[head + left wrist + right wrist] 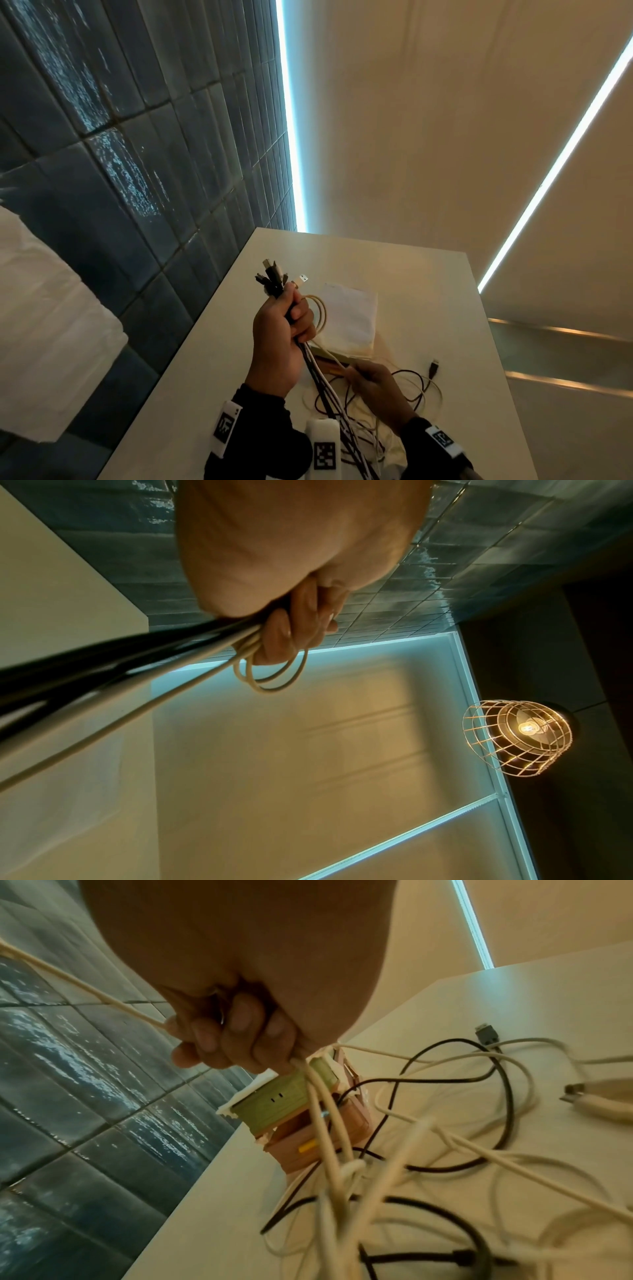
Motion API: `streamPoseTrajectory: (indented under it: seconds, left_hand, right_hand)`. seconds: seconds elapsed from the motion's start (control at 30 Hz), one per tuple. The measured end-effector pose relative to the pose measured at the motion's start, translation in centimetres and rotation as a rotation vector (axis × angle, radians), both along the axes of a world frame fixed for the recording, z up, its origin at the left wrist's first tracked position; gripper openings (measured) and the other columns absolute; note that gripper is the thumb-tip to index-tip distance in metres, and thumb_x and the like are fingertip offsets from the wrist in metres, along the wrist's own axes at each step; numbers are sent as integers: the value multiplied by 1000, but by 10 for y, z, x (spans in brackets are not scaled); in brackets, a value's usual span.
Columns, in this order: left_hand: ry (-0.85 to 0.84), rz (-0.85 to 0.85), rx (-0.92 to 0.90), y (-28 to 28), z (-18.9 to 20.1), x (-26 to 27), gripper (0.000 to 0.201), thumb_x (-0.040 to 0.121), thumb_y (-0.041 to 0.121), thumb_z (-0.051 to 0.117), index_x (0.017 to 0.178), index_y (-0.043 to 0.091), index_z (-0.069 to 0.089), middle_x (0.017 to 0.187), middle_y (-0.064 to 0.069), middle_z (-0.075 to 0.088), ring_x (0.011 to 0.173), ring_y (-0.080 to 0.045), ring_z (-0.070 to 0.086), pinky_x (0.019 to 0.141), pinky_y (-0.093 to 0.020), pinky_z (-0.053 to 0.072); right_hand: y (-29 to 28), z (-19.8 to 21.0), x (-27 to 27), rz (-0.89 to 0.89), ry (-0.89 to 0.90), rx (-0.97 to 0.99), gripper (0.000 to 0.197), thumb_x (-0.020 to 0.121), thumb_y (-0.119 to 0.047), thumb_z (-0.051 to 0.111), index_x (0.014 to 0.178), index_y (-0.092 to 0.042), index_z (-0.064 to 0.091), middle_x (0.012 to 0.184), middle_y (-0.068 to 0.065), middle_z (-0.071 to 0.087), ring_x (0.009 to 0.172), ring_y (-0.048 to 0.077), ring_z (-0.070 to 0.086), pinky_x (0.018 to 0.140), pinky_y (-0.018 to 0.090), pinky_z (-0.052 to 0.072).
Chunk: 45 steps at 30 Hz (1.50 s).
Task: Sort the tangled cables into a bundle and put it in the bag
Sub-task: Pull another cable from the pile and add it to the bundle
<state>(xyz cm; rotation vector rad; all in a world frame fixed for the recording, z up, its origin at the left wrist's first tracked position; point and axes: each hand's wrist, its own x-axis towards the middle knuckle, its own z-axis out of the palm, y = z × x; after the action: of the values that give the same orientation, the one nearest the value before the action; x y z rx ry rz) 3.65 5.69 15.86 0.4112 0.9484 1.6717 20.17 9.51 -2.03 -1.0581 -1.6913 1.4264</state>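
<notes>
My left hand (279, 337) was clamped round the cables (310, 368) just below their plugs (274, 275), which fanned out above the fist toward 11 o'clock. The loose lengths hung down and sprawled over the bench (428, 274) at 5 o'clock. My right hand (375, 383) had its fingers curled round a cream cable (318, 1096), low by the boxes (298, 1112). The bag (349, 317) lay flat on the bench at 1 o'clock from my left fist, not yet touched. I judged the cables light, limp and springy, apt to snag each other and uncoil. The black ones looked slicker. The firmest hold seemed to be near the plugs, with the slack drawn through the other hand in loops.
</notes>
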Motion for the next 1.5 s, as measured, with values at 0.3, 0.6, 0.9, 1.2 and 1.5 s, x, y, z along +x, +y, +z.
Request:
streamPoseTrajectory:
  seconds: [0.3, 0.6, 0.9, 1.2, 1.5]
  left_hand:
    - [45, 24, -58, -2, -3, -2, 33, 103, 20, 36, 72, 13, 44, 53, 5, 31, 39, -6, 21, 38, -21, 20]
    - [135, 0, -160, 2, -10, 8, 32, 103, 19, 36, 73, 13, 43, 53, 3, 33, 39, -8, 22, 41, -24, 18]
    - [-10, 37, -201, 5, -7, 10, 25, 103, 23, 40, 84, 8, 47, 64, -9, 55, 62, -23, 50, 66, -37, 42]
    - [-67, 2, -51, 4, -8, 7, 30, 103, 23, 35, 75, 14, 42, 62, -2, 42, 45, -11, 29, 48, -26, 26]
    - [19, 28, -26, 2, -10, 5, 32, 104, 22, 35, 74, 14, 42, 59, 1, 39, 41, -8, 25, 44, -24, 21]
  right_hand:
    - [12, -4, -3, -116, -77, -53, 36, 93, -11, 56, 58, -21, 54, 53, -10, 46, 53, 5, 39, 55, 27, 32]
    - [8, 114, -21, -175, 233, 10, 14, 92, -7, 60, 83, 3, 58, 58, 1, 46, 50, 11, 36, 45, 21, 32]
    - [-16, 140, -32, 98, 321, 79, 13, 91, -4, 61, 79, 1, 60, 61, 19, 45, 52, 17, 34, 48, 22, 30]
    - [-12, 76, -16, 127, 232, -63, 24, 90, -24, 61, 75, -5, 66, 65, 6, 51, 62, 19, 39, 56, 25, 32]
    - [-7, 26, -11, 39, 116, -66, 29, 92, -27, 56, 65, -18, 58, 62, 5, 46, 57, 17, 38, 54, 29, 31]
